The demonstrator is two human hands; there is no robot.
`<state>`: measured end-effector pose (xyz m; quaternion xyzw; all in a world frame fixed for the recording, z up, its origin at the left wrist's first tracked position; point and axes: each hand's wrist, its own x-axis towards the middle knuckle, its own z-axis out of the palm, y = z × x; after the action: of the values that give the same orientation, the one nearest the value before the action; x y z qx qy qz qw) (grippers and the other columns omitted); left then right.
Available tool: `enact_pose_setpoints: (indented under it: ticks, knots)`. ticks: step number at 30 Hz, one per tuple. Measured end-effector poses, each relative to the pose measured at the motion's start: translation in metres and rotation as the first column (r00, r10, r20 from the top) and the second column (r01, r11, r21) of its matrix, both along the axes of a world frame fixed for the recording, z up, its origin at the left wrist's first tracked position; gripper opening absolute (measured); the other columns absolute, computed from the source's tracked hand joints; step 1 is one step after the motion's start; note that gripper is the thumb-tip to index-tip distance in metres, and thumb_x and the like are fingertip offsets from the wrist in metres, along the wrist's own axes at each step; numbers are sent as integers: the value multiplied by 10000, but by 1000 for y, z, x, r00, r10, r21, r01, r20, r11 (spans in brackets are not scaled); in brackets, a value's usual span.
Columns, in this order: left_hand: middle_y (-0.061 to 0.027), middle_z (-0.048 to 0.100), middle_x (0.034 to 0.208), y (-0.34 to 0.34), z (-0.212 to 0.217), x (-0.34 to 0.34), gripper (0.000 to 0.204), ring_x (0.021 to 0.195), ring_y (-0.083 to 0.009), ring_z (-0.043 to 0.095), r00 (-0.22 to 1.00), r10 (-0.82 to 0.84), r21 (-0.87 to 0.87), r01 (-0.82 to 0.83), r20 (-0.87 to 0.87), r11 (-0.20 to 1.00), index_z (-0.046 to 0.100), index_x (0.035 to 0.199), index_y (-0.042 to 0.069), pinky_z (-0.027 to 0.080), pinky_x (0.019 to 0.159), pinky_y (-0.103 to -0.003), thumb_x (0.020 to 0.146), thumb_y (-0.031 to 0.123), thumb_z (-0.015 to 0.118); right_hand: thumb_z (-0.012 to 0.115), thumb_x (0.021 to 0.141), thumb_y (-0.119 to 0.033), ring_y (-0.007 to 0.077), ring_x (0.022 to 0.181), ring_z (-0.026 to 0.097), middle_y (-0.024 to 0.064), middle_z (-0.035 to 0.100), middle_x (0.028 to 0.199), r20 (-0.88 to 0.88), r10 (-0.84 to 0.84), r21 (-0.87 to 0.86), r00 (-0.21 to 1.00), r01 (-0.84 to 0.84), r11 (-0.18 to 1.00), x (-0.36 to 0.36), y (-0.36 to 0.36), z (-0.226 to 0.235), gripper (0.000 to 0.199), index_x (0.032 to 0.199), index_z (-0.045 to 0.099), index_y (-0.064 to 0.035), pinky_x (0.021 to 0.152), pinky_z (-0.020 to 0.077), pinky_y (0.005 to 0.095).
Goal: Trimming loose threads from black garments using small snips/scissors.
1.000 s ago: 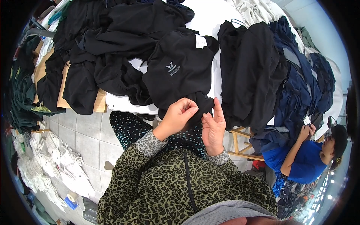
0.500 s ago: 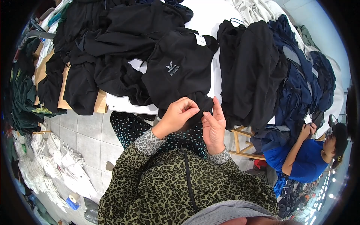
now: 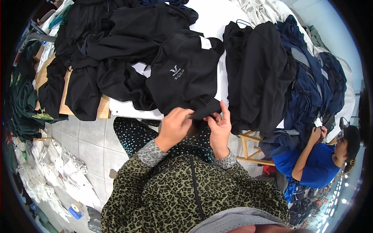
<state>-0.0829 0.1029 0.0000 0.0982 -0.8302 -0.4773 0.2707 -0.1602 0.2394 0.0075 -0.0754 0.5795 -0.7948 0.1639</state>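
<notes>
A black garment (image 3: 186,73) lies spread on the white table in front of me, with a grey print on its front and a white tag at its far edge. Its near edge hangs toward my lap. My left hand (image 3: 174,127) is closed on that edge, fingers curled and slightly blurred. At the edge's right end, my right hand (image 3: 220,132) pinches the cloth between thumb and curled fingers, while the index finger points up beside it. The cloth between my two hands is partly bunched.
Black garments (image 3: 128,46) are heaped at the left, and another black pile (image 3: 256,77) lies to the right. Navy garments (image 3: 307,85) lie beyond it. A person in blue (image 3: 318,165) works at the right. White bundles (image 3: 58,171) cover the floor at lower left, near a wooden stool (image 3: 246,145).
My left hand has moved down and a little left. My right hand's fingers have curled in on the cloth, and the garment's near edge is drawn wider between my hands.
</notes>
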Motion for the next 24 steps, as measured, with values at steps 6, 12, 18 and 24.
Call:
enact_pose_setpoints:
  ticks: [6, 12, 18, 24]
  knots:
    - [-48, 501, 699, -63, 48, -19, 173, 595, -124, 460, 976, -216, 135, 211, 20, 968, 596, 835, -13, 372, 540, -251, 722, 62, 704, 678, 728, -31, 215, 890, 528, 127, 555, 1002, -769, 425, 573, 477, 221, 789, -12, 0, 22, 98, 784, 613, 17, 751, 439, 288]
    - [-92, 551, 679, -85, 72, -67, 247, 664, -257, 553, 847, -494, -156, 525, 199, 837, 586, 759, 5, 410, 568, -342, 728, 224, 694, 617, 843, -33, 112, 827, 562, 46, 560, 952, 186, 420, -109, 888, -406, 907, 0, -23, 26, 362, 1174, 470, -23, 732, 480, 234]
    - [-80, 566, 703, -74, 56, -85, 222, 661, -232, 568, 794, -568, -1, 582, 218, 813, 612, 762, 23, 431, 592, -328, 703, 218, 700, 560, 906, -58, 119, 949, 600, 77, 646, 1050, 173, 323, -12, 930, -326, 945, -13, -25, 11, 210, 1099, 605, 13, 837, 456, 238]
    - [-83, 550, 797, -77, 15, -66, 145, 692, -237, 585, 998, 56, -131, -56, -5, 990, 619, 854, 44, 463, 602, -325, 744, 106, 690, 469, 962, -205, 170, 822, 642, 44, 683, 868, 551, 488, -381, 677, -317, 869, -26, -21, 24, 248, 831, 652, -100, 768, 487, 334]
